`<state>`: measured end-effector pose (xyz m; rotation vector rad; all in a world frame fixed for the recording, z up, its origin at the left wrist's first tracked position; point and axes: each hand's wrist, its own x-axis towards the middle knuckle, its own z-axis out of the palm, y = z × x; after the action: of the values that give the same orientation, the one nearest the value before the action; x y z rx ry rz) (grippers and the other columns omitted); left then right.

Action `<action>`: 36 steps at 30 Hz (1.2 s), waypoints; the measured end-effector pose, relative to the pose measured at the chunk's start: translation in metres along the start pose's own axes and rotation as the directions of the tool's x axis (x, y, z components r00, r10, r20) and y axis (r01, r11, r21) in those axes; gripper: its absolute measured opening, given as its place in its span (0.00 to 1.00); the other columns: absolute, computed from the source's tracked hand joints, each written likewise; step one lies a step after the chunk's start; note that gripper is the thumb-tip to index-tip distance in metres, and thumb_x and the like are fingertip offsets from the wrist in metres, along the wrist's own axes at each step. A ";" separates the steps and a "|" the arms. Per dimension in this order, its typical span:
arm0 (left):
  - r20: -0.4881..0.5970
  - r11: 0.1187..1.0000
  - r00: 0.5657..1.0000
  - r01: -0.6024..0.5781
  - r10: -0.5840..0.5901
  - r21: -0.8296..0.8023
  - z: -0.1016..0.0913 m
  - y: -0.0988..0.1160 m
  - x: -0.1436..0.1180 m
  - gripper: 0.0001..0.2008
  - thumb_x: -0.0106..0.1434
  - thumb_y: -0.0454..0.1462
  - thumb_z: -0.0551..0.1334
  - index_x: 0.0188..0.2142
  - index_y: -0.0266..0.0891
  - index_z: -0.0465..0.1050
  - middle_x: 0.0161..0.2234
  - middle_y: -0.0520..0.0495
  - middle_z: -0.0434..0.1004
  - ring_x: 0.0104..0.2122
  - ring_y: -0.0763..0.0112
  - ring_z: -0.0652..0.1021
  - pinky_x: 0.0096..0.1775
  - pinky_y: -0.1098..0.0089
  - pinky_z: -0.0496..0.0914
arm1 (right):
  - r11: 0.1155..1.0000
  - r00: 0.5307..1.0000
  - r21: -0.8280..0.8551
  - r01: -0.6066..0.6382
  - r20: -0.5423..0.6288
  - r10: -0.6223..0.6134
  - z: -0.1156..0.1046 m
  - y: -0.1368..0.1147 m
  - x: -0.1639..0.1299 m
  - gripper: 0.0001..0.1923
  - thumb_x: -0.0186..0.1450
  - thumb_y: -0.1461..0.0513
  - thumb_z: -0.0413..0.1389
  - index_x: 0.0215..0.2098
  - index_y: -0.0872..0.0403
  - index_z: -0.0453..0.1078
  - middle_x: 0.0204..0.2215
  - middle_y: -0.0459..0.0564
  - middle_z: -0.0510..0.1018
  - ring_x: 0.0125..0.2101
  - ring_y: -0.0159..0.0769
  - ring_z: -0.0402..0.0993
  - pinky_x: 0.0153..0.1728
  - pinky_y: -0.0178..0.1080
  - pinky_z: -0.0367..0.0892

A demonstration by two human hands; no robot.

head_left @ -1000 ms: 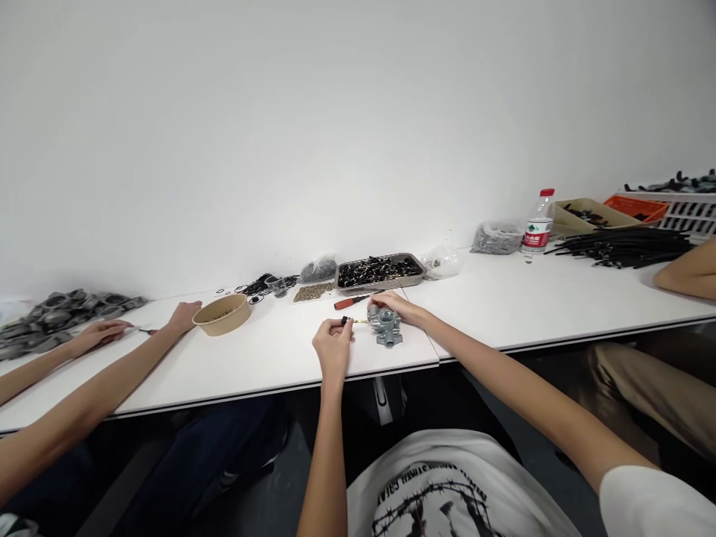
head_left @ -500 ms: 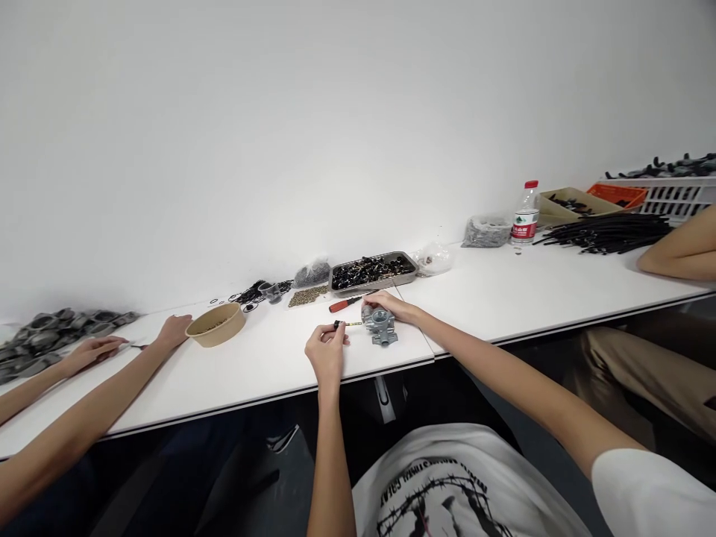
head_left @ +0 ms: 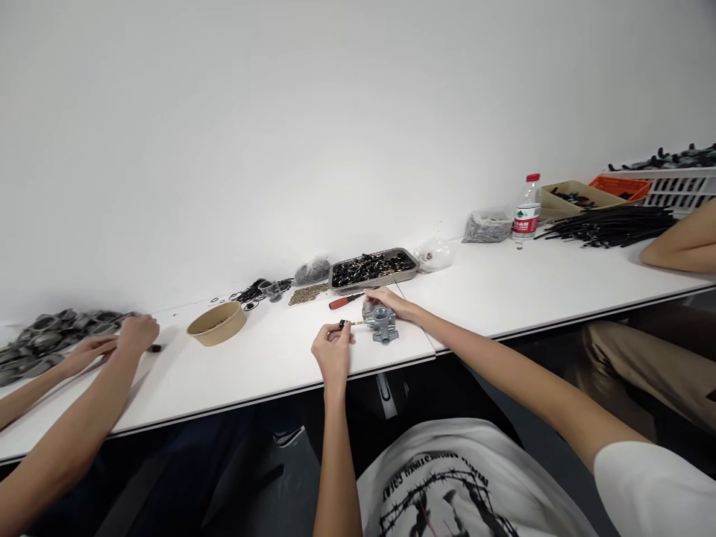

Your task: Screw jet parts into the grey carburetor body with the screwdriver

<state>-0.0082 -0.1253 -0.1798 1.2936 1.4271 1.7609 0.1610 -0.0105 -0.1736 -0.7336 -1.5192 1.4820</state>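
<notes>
My left hand pinches a thin brass-coloured screw with a black knob, held level. The screw's tip is at the left side of a grey metal carburetor body; I cannot tell how far it goes in. Fingers of my right hand are closed on the far side of the carburetor and keep it on the white table. Just behind lies a screwdriver with a red handle, its far end close to my right fingers. A metal tray of many black-knobbed brass parts stands beyond.
Brass bits, black rings and a paper bowl lie to the left. Further left, a co-worker's hands work beside grey castings. A bottle, black tubes and another person's arm are right.
My left hand and the screw have shifted slightly right, closer to the carburetor. My right hand keeps its hold. The co-worker's nearer hand has moved left from the bowl toward the castings.
</notes>
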 end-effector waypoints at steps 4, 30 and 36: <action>-0.010 1.000 1.000 -0.006 0.006 -0.012 0.000 0.002 -0.002 0.15 0.51 0.45 0.70 0.29 0.37 0.71 0.20 0.47 0.78 0.22 0.66 0.79 0.28 0.69 0.72 | 1.000 1.000 0.002 0.014 -0.001 -0.014 0.001 -0.001 -0.001 0.22 0.64 0.48 0.58 0.25 0.58 0.76 0.25 0.53 0.78 0.25 0.33 0.72 0.26 0.32 0.65; 0.170 0.991 0.977 -0.121 0.128 -0.054 0.018 0.001 -0.009 0.11 0.58 0.43 0.64 0.31 0.37 0.78 0.41 0.40 0.80 0.44 0.62 0.79 0.46 0.65 0.75 | 0.993 0.992 -0.022 0.118 -0.039 -0.119 0.000 0.003 0.001 0.20 0.61 0.49 0.59 0.25 0.58 0.76 0.25 0.52 0.78 0.26 0.33 0.71 0.28 0.33 0.64; 0.310 0.996 0.947 -0.062 0.079 -0.065 0.006 0.000 0.006 0.12 0.55 0.44 0.66 0.32 0.37 0.80 0.35 0.42 0.81 0.35 0.65 0.79 0.34 0.68 0.74 | 0.993 0.993 -0.026 0.118 -0.015 -0.119 -0.001 0.000 -0.002 0.20 0.62 0.49 0.58 0.26 0.59 0.75 0.24 0.51 0.78 0.25 0.32 0.70 0.28 0.33 0.64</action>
<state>-0.0052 -0.1175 -0.1783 1.5316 1.1601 1.5423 0.1623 -0.0118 -0.1742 -0.6571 -1.5442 1.3679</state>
